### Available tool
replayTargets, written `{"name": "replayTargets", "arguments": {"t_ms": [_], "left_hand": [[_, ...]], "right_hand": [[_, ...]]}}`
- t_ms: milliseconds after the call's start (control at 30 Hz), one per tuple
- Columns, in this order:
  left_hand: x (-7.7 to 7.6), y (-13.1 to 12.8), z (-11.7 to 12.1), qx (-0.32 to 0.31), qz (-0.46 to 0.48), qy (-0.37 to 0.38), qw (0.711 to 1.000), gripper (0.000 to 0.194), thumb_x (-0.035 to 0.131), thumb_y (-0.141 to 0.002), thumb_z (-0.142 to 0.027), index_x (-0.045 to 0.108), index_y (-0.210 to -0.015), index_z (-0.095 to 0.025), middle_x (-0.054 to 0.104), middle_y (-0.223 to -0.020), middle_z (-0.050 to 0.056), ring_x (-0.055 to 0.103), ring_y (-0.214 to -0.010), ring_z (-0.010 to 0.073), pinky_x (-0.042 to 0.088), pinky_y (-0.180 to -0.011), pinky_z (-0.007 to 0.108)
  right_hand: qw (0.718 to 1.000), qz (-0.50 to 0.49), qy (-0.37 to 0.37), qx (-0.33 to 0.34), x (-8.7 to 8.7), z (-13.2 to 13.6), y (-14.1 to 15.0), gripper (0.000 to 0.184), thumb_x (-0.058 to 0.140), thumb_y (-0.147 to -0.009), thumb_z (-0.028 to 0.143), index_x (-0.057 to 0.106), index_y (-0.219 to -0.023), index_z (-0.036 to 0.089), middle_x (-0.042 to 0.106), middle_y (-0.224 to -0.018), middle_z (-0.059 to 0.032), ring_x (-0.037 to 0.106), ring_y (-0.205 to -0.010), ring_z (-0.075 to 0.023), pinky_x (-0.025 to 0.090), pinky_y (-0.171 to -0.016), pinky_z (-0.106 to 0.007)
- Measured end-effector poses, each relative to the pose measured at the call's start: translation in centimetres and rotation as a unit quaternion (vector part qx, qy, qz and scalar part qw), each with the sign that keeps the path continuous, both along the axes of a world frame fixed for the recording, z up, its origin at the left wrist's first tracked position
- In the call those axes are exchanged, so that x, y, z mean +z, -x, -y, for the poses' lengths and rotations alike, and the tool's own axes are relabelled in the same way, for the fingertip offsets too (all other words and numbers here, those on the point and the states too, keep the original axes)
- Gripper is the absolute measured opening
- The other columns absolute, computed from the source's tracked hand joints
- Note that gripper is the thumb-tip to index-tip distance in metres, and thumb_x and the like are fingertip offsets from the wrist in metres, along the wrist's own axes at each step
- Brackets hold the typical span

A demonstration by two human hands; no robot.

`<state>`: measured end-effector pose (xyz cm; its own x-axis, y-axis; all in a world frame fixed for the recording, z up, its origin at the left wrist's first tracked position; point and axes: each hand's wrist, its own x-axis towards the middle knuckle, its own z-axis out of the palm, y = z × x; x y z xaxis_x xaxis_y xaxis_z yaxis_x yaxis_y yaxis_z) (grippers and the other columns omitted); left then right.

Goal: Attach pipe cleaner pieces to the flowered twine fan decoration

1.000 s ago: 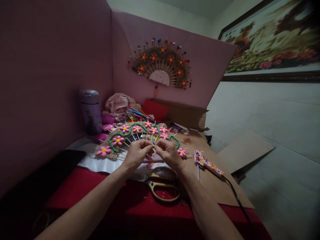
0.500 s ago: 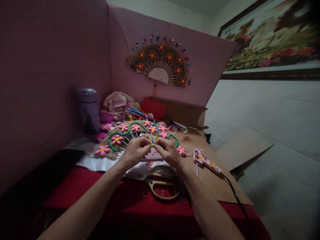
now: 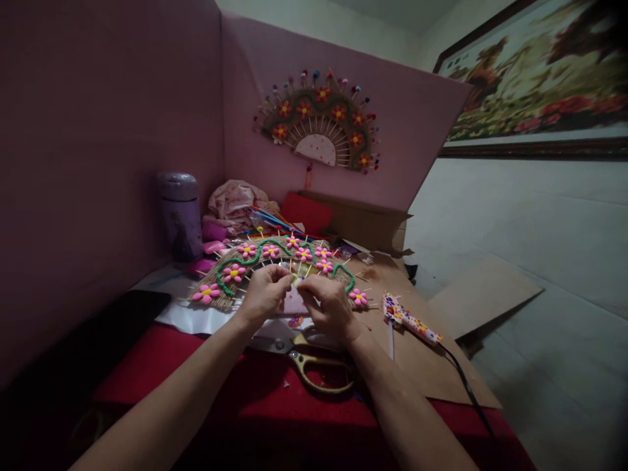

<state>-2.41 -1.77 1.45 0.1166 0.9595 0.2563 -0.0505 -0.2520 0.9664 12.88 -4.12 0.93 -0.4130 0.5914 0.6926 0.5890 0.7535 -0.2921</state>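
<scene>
My left hand (image 3: 266, 294) is closed in a pinch on a tiny yellowish bit (image 3: 295, 279) that looks like soft clay. Close beside it, the fingertips of my right hand (image 3: 326, 302) are pinched too, with a small blue bit (image 3: 302, 279) showing at them. Both hands hover over the near side of a fan (image 3: 230, 297) made of twine and sticks, with pink clay flowers (image 3: 234, 273) and a wavy green strip (image 3: 267, 243). My hands hide part of its middle. Below them on the red cloth lie large scissors (image 3: 299, 358), their handles toward my right forearm.
On the right, a flowered glue gun (image 3: 409, 318) with a black cord rests on cardboard (image 3: 441, 373). A purple bottle (image 3: 180, 219) stands at the left, beside pink packets (image 3: 214, 247). A dark flat object (image 3: 132, 314) lies nearer. Another fan (image 3: 318, 121) hangs on the pink panel.
My fingertips have come slightly apart; before, they met around the blue and yellow bit. The yellowish part now shows at my left fingertips. The camera view has shifted a little.
</scene>
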Motion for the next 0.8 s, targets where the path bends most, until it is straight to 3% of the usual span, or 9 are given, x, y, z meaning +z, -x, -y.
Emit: {"name": "replayTargets", "arguments": {"t_ms": [67, 167, 300, 433, 600, 800], "left_hand": [[-0.3, 0.0, -0.1, -0.016, -0.037, -0.021, 0.999, 0.015, 0.064, -0.063, -0.026, 0.057, -0.062, -0.014, 0.053, -0.051, -0.003, 0.043, -0.04, 0.0063, 0.033, -0.038, 0.018], [-0.1, 0.1, 0.2, -0.101, -0.043, -0.004, 0.994, 0.015, 0.067, -0.062, -0.025, 0.058, -0.062, -0.013, 0.053, -0.051, -0.003, 0.042, -0.042, 0.0057, 0.032, -0.04, 0.018], [0.3, 0.2, 0.8, -0.179, 0.033, 0.053, 0.982, 0.023, 0.07, -0.063, -0.032, 0.057, -0.066, -0.013, 0.051, -0.05, -0.004, 0.04, -0.039, 0.005, 0.03, -0.038, 0.018], [0.1, -0.2, 1.1, -0.144, 0.107, 0.04, 0.983, 0.026, 0.07, -0.065, -0.036, 0.056, -0.067, -0.013, 0.05, -0.052, -0.004, 0.04, -0.04, 0.0046, 0.031, -0.039, 0.018], [-0.5, -0.7, 0.9, -0.051, 0.056, -0.038, 0.996, 0.024, 0.066, -0.07, -0.036, 0.056, -0.072, -0.015, 0.048, -0.052, -0.006, 0.038, -0.04, 0.0043, 0.029, -0.039, 0.018], [-0.5, -0.6, 0.8, -0.051, 0.006, -0.086, 0.995, 0.019, 0.062, -0.075, -0.033, 0.058, -0.077, -0.015, 0.055, -0.064, -0.003, 0.043, -0.046, 0.0054, 0.035, -0.043, 0.019]], "right_hand": [[1.0, -0.005, -0.004, 0.011, 0.0, -0.1, -0.1, 0.015, 0.047, -0.082, 0.014, 0.061, -0.082, 0.018, 0.062, -0.078, -0.0045, 0.054, -0.074, -0.0154, 0.04, -0.07, -0.027], [0.99, -0.135, 0.041, 0.006, -0.1, -0.6, -0.3, 0.009, 0.053, -0.079, 0.017, 0.061, -0.076, 0.018, 0.059, -0.072, -0.0022, 0.053, -0.068, -0.014, 0.041, -0.064, -0.026], [0.941, -0.3, 0.154, 0.02, -0.2, -1.2, 0.0, 0.012, 0.061, -0.075, 0.027, 0.058, -0.067, 0.018, 0.053, -0.062, 0.0021, 0.046, -0.056, -0.0107, 0.037, -0.054, -0.023], [0.921, -0.323, 0.207, 0.061, -0.3, -0.8, 0.6, 0.016, 0.062, -0.076, 0.03, 0.057, -0.066, 0.018, 0.05, -0.061, 0.0032, 0.043, -0.056, -0.0095, 0.034, -0.054, -0.023], [0.923, -0.312, 0.217, 0.064, -0.4, -0.2, 1.1, 0.013, 0.058, -0.079, 0.029, 0.056, -0.07, 0.019, 0.046, -0.063, 0.0037, 0.04, -0.058, -0.0093, 0.033, -0.055, -0.023], [0.93, -0.286, 0.225, 0.055, -0.3, -0.3, 0.7, 0.014, 0.055, -0.079, 0.028, 0.052, -0.069, 0.019, 0.042, -0.062, 0.0045, 0.037, -0.056, -0.0089, 0.031, -0.052, -0.022]]}}
